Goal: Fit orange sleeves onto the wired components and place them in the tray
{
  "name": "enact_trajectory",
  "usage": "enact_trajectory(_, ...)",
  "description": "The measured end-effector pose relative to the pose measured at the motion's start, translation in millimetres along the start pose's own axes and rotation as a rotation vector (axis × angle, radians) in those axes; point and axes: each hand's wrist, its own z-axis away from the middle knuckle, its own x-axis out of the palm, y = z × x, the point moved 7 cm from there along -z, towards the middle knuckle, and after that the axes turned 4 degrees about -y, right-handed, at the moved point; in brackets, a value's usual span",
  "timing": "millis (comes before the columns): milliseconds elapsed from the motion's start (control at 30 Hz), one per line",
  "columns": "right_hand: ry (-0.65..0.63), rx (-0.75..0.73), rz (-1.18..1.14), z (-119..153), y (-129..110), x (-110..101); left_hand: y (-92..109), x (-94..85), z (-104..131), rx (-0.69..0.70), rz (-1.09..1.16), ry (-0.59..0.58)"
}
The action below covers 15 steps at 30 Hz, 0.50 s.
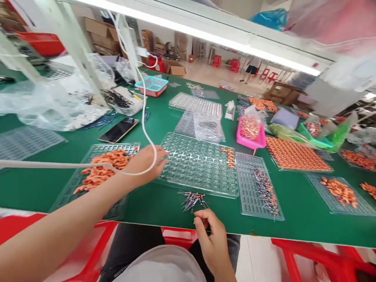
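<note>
The clear pocketed tray point(199, 168) is stretched lengthwise left-to-right; the left hand point(149, 162) is pointed rightward, fingers parted; the right hand point(213, 235) is curled, grip indiscernible.

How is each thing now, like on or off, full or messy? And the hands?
Lamp: lit.
Phone: lying flat, screen dark.
Left tray: heaped with orange pieces.
Middle tray: a few orange pieces at its right end.
Wired parts: loosely piled.
Pink basket: holding a filled bag.
Left hand: at the middle tray's left edge, grip unclear.
Right hand: near the wired parts, fingers curled.
</note>
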Motion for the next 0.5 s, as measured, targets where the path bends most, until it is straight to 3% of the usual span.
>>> enact_trajectory(100, 0.021, 0.01, -0.013, 3, 3, -6, 69, 37.2, -60, 0.16, 0.198, -0.137)
enact_trajectory(200, 0.058, -0.017, -0.006, 9, 7, -13, 115, 70.1, -119, 0.18, 0.215, -0.184)
enact_trajectory(333, 0.174, -0.037, -0.008, 26, 25, -32, 134, 104.1, -180, 0.09, 0.216, -0.223)
enact_trajectory(500, 0.281, 0.051, -0.018, 45, 48, -56, 134, 130.5, -208, -0.012, 0.29, -0.29)
